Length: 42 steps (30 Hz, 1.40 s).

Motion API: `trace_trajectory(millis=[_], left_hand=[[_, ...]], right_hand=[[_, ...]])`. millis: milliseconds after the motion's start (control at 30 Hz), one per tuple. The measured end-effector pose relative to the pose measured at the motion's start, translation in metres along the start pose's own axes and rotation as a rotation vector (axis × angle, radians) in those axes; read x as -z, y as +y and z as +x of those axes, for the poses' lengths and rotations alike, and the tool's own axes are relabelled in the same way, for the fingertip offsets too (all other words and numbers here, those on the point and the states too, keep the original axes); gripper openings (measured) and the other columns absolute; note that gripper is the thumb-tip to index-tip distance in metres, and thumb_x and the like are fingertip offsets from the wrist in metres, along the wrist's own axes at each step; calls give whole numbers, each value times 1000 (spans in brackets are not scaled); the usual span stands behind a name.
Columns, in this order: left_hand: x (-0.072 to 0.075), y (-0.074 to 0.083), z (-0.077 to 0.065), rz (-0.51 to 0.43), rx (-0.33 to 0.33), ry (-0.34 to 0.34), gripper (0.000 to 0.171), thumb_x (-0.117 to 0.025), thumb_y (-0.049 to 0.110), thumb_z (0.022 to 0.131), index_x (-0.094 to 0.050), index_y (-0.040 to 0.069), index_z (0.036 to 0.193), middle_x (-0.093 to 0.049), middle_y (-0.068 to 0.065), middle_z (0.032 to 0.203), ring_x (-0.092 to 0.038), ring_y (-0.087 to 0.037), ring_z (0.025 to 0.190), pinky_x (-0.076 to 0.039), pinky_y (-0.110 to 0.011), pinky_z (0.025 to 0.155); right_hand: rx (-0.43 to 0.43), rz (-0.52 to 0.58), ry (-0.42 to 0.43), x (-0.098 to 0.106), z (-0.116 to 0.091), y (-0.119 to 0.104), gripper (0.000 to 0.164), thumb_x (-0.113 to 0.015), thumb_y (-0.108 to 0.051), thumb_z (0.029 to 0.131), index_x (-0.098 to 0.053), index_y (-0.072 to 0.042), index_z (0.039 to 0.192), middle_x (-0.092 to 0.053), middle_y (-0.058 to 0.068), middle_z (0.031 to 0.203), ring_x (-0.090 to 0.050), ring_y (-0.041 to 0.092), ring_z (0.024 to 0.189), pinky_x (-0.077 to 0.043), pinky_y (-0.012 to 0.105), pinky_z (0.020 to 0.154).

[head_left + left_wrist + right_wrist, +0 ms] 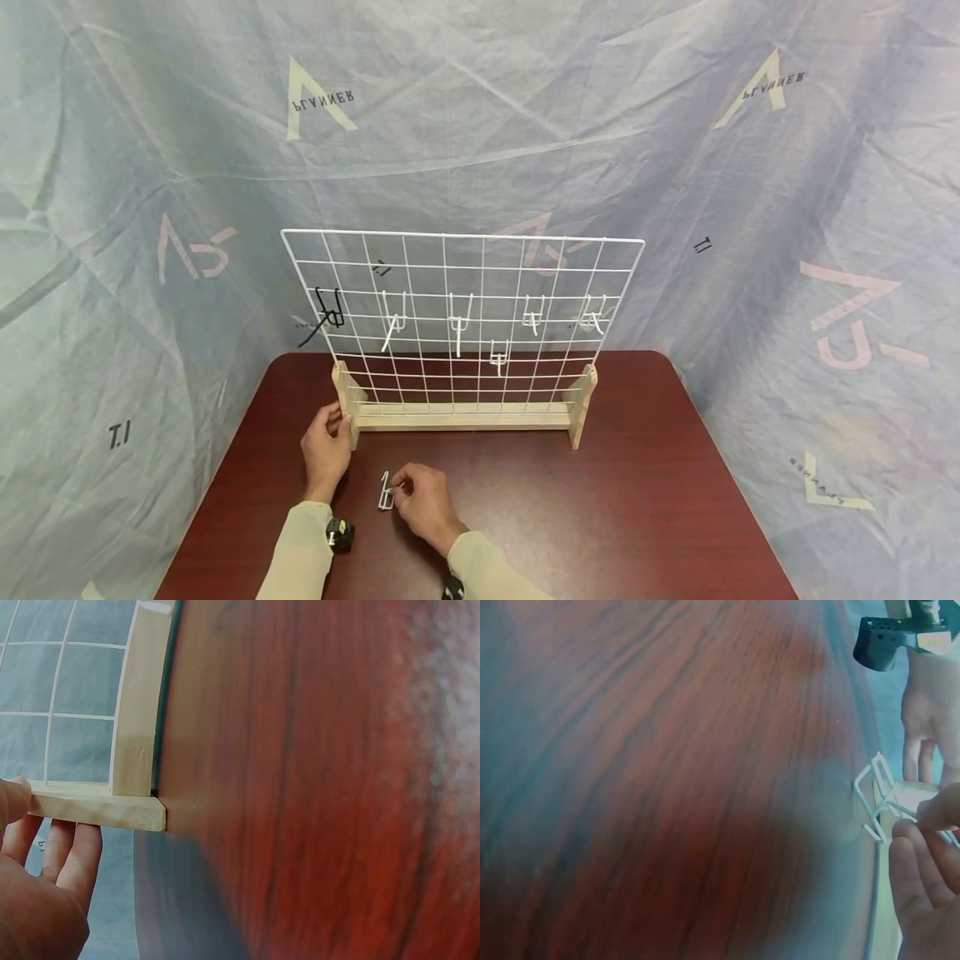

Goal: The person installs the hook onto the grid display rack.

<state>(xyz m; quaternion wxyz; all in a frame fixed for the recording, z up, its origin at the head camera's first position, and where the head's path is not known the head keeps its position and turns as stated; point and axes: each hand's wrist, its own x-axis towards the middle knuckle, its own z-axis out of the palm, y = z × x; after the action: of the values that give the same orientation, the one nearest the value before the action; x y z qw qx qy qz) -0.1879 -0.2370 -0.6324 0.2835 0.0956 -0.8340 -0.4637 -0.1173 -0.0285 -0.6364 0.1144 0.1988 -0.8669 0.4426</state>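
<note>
My right hand (427, 500) pinches a white wire grid hook (386, 493) by its prong, in front of the stand. In the right wrist view the hook (876, 796) has its bent wire frame pointing away from the fingertips. At the stand's left end, my left hand (327, 450) grips the wooden side support (347, 404). The left wrist view has the thumb on one face of that wood (105, 811) and the fingers on the other. Above both hands rises the white wire grid panel (465, 283), upright in its wooden base (465, 422).
A black hook (330, 315) hangs at the grid's left side. Several white hooks, among them a middle one (460, 321) and a lower one (499, 358), hang further right. Beneath is a dark red table (645, 500), with grey printed cloth (465, 125) around it.
</note>
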Motion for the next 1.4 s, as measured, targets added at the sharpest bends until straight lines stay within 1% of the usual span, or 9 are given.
trace_trajectory(millis=[233,300,400,500,633,767,933,1267,1400], left_hand=[[0,1,-1,-11,-1,-2,29,-75,5,98,-71,3,127,-76,-20,117,-77,-38,102,-61,-49,83],[0,1,-1,-10,1,-7,30,-74,5,98,-70,3,128,-76,-20,117,-77,-38,103,-62,-41,82],[0,0,0,-11,2,-10,30,-74,5,99,-70,4,128,-76,-20,117,-77,-37,103,-59,-20,79],[0,1,0,-13,4,-14,30,-74,6,99,-70,3,128,-76,-20,118,-77,-37,103,-61,-25,80],[1,4,0,-5,5,-18,30,-74,6,99,-70,3,129,-76,-20,118,-77,-37,104,-61,-47,83],[2,4,0,-9,15,-18,30,-74,6,99,-70,4,129,-76,-20,118,-76,-37,104,-60,-23,80],[1,3,-1,-25,28,-18,30,-73,4,99,-70,2,129,-75,-21,119,-76,-38,104,-45,0,77],[1,1,0,-25,31,-24,31,-73,7,100,-69,3,131,-75,-21,121,-75,-39,106,-42,3,78],[1,2,0,-33,30,-19,31,-73,5,99,-70,2,130,-75,-22,120,-76,-39,104,-42,3,77]], right_hand=[[-33,73,14,2,-1,0,17,-82,2,81,-76,-12,88,-75,-7,78,-60,-8,69,-49,6,63],[-37,87,19,4,-1,-1,16,-82,1,82,-76,-11,89,-76,-5,79,-60,-9,69,-49,6,63],[-43,108,19,6,0,-1,15,-82,0,84,-75,-11,91,-76,-4,80,-61,-10,71,-51,6,63],[-20,110,35,10,3,-2,15,-83,-1,85,-75,-12,92,-77,-4,81,-62,-9,72,-52,6,64],[37,105,79,14,7,-2,17,-83,1,84,-75,-12,92,-77,-4,83,-65,-6,74,-53,7,67],[79,123,115,21,12,-5,18,-82,4,83,-75,-10,92,-79,-1,86,-69,-2,76,-54,8,67],[119,146,154,32,23,-7,18,-81,7,83,-74,-7,93,-79,3,87,-72,4,77,-56,9,66],[137,80,219,60,52,-20,16,-84,-3,86,-77,-13,96,-80,-1,90,-74,6,78,-56,13,69],[126,107,210,72,63,-26,13,-82,-5,89,-77,-14,98,-81,-2,93,-74,6,81,-58,15,72]])
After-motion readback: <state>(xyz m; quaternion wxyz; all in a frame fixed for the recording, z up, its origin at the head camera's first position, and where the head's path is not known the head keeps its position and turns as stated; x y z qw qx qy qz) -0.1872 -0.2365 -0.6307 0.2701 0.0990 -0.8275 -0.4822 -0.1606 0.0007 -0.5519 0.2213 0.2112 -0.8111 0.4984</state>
